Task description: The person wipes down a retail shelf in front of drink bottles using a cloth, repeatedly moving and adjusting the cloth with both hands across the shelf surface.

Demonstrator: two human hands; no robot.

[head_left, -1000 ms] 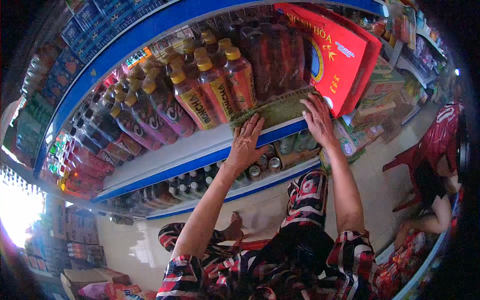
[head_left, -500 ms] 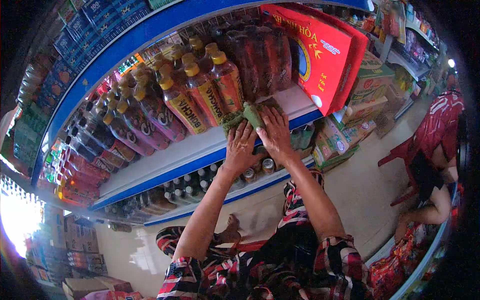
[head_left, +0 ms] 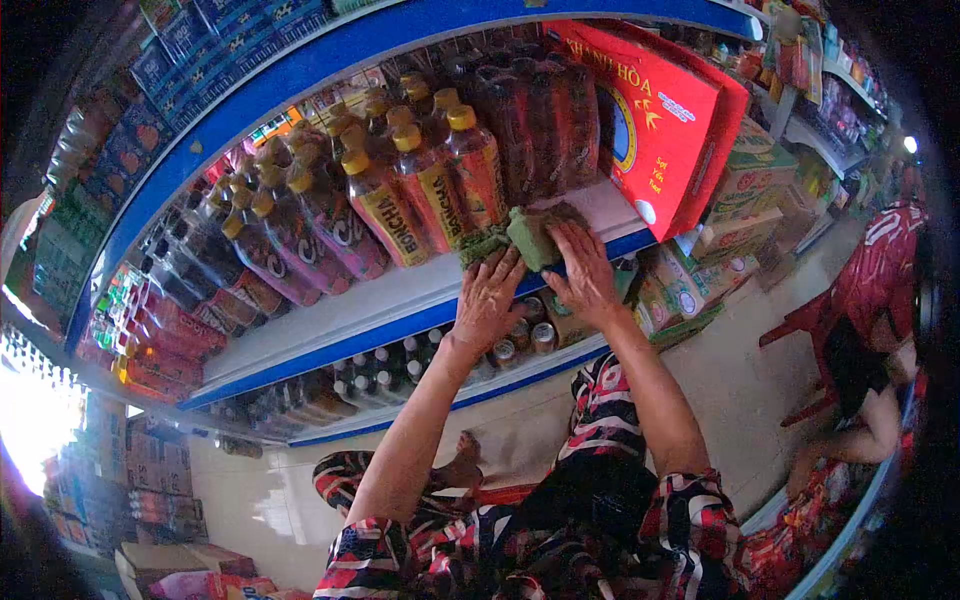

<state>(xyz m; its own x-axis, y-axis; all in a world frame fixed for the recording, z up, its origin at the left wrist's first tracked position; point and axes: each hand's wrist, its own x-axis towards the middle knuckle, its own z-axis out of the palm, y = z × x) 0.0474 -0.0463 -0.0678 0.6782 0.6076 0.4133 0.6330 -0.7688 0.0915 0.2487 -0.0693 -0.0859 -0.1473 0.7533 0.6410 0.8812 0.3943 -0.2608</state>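
A green cloth [head_left: 532, 238] lies bunched and folded at the front of the white shelf [head_left: 330, 308]. My left hand [head_left: 487, 298] rests on its left end, fingers spread. On the cloth's right part lies my right hand [head_left: 584, 277], palm down with its fingers apart. Just behind the left end stand Boncha bottles [head_left: 388, 212] with yellow caps. Dark wrapped bottles [head_left: 540, 130] are behind the cloth, and a red Khanh Hoa box [head_left: 650, 125] stands to the right.
Cans [head_left: 543, 337] and white-capped bottles [head_left: 385, 370] fill the lower shelf. Cartons [head_left: 750, 185] are stacked at the right. Another person [head_left: 885, 260] sits near a red chair [head_left: 800, 325]. My knee is below the shelf.
From one second ago, my right hand has moved left toward my left hand, and the flat cloth has become bunched between them. In the last half second both hands shifted slightly within the view.
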